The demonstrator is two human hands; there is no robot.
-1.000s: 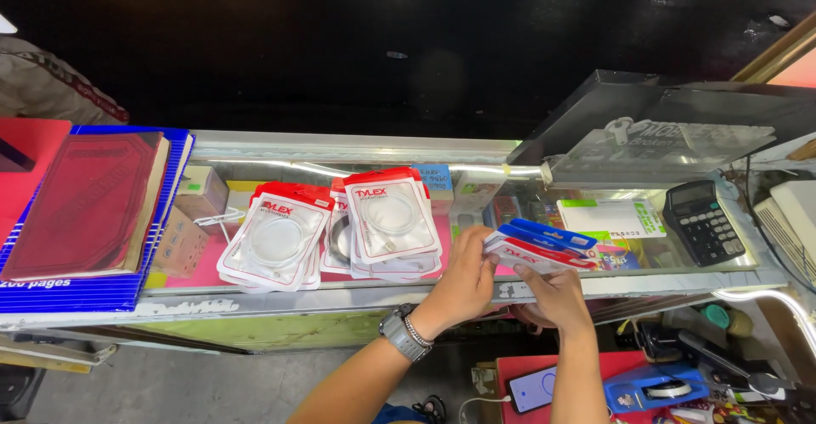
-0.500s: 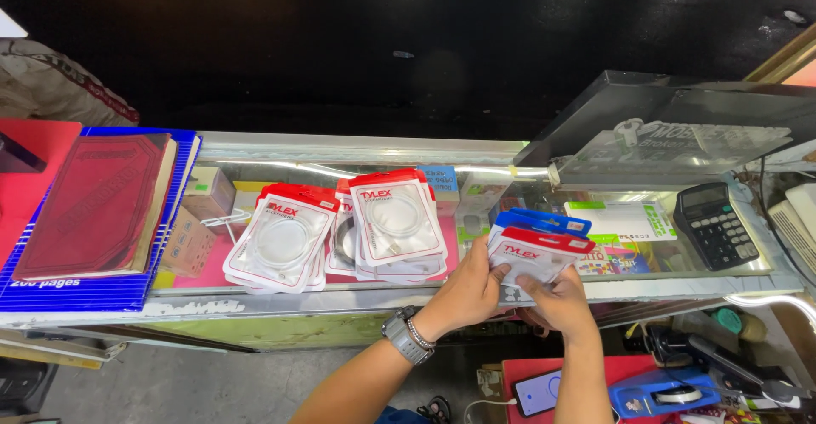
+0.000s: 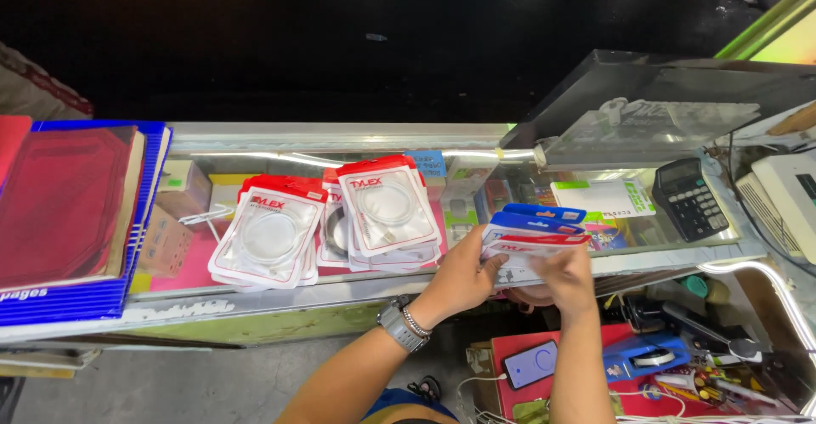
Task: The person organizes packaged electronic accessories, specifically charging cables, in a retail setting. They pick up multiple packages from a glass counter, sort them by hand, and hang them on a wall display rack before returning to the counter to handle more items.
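My left hand (image 3: 463, 275), with a metal watch on its wrist, and my right hand (image 3: 568, 275) both grip a fanned stack of flat packets (image 3: 535, 235) with blue and red tops, held over the front edge of a glass counter (image 3: 280, 301). To the left of the stack, two piles of white packets with red headers lie on the glass: one (image 3: 268, 235) nearer the left and one (image 3: 388, 212) beside my left hand. Each packet shows a coiled white cable.
A stack of red and blue notebooks (image 3: 72, 212) lies at the counter's left end. A black calculator (image 3: 688, 199) and a white machine (image 3: 795, 199) sit at the right, under a tilted clear panel (image 3: 646, 114). Below the counter lie a phone (image 3: 529, 363) and a blue tape dispenser (image 3: 646, 358).
The held stack was tipped up towards me half a second ago and now lies flatter and more fanned. Both hands stay on it. The piles on the glass have not moved.
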